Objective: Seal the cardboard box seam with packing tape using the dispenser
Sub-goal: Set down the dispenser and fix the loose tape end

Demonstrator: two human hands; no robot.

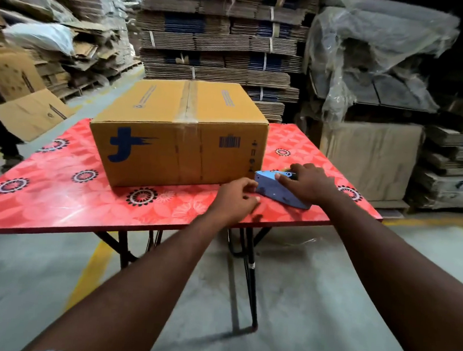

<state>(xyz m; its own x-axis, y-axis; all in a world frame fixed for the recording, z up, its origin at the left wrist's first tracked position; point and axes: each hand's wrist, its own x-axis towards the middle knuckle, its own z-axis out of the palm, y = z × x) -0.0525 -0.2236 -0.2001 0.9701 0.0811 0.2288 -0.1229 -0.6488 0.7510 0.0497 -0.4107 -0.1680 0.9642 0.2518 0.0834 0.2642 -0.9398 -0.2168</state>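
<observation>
Right hand: we see the right hand (308, 184) laid over the top of the tape dispenser (279, 188), fingers curled down around it, clamped on.
Left hand: the left hand (237, 196) sits at the dispenser's near-left end, thumb and fingers pinched together at its tip; we cannot tell whether tape is between them.
Dispenser: light blue, wedge-shaped, resting on the table (56, 206) just off the box's near right corner; its long axis runs from the box corner toward the table's right edge, narrow end toward the left hand. We read no writing on it.
Box: the cardboard box (178, 132) stands closed, mid-table, left of the dispenser. A tape strip (188, 100) already covers the top seam, which runs away from us, and folds down the near face.
Markings: dark blue logo at the near face's left, a barcode (229, 142) and small handling symbols at its right; printed lines on top too blurred to read.
Table: red floral pattern, folding legs.
Surroundings: stacks of flattened cartons (222, 36) behind.
</observation>
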